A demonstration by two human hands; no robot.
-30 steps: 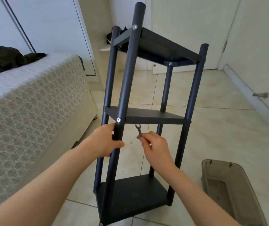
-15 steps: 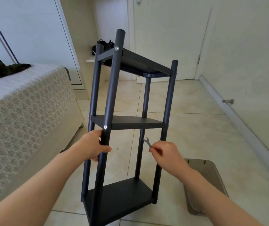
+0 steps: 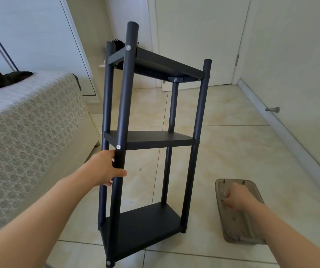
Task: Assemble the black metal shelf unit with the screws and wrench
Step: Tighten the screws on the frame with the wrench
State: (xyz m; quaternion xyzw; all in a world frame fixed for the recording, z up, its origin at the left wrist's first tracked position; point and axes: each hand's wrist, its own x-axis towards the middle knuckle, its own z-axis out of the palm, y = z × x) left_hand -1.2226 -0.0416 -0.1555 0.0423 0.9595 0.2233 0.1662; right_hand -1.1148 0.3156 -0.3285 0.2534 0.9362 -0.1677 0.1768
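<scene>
The black metal shelf unit (image 3: 156, 141) stands upright on the tiled floor, with three shelves bolted between four round posts. Silver screw heads (image 3: 118, 147) show on the nearest post. My left hand (image 3: 105, 169) grips that front post just below the middle shelf. My right hand (image 3: 238, 198) reaches low to the right, over the grey plastic tray (image 3: 238, 239). Its fingers are curled, and a small blurred grey piece at the fingertips looks like the wrench (image 3: 225, 194).
A bed with a patterned cream cover (image 3: 29, 122) runs along the left, close to the shelf. White doors and a wall close off the back and right. A metal door stop (image 3: 272, 109) sticks out of the right wall. Tiled floor lies between shelf and wall.
My right hand has dropped from beside the middle shelf down to the grey tray, taking the wrench with it. My left hand has kept its grip on the front post.
</scene>
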